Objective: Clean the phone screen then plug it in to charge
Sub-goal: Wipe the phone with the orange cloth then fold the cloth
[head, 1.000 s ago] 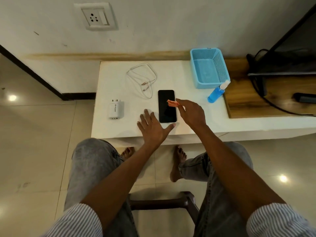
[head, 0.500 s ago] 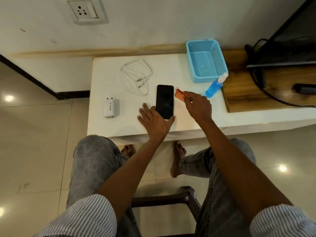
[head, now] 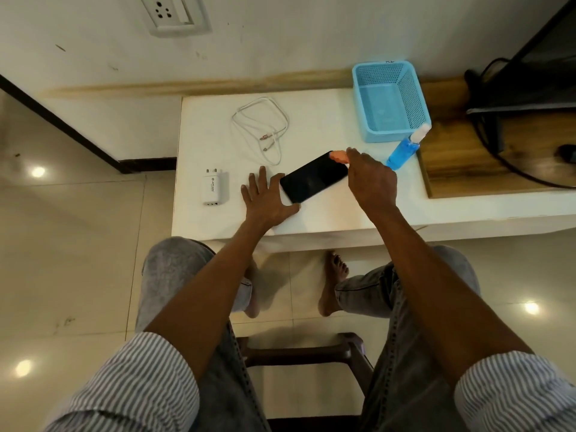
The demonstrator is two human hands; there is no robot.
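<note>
Phone: a black smartphone [head: 313, 177] is seen lying screen up and skewed on the white table [head: 327, 120], at the centre of the frame
Left hand: the left hand [head: 268, 198] is laid flat on the table with fingers spread and straight, its thumb and forefinger set against the phone's lower left end; nothing is gripped
Right hand: the right hand [head: 369, 179] is curled, and a small orange cloth [head: 338, 156] is pinched at its fingertips and held at the phone's upper right corner
Cable: a white charging cable [head: 261, 129] is coiled loosely on the table above the left hand
Charger: a white wall adapter [head: 214, 188] is placed left of the left hand, near the table's left edge
Spray bottle: a blue bottle with a white cap [head: 405, 148] is shown tilted just right of the right hand, below a light blue mesh basket [head: 389, 101]
Socket: a white wall socket [head: 173, 12] is fixed at the upper left of the frame
</note>
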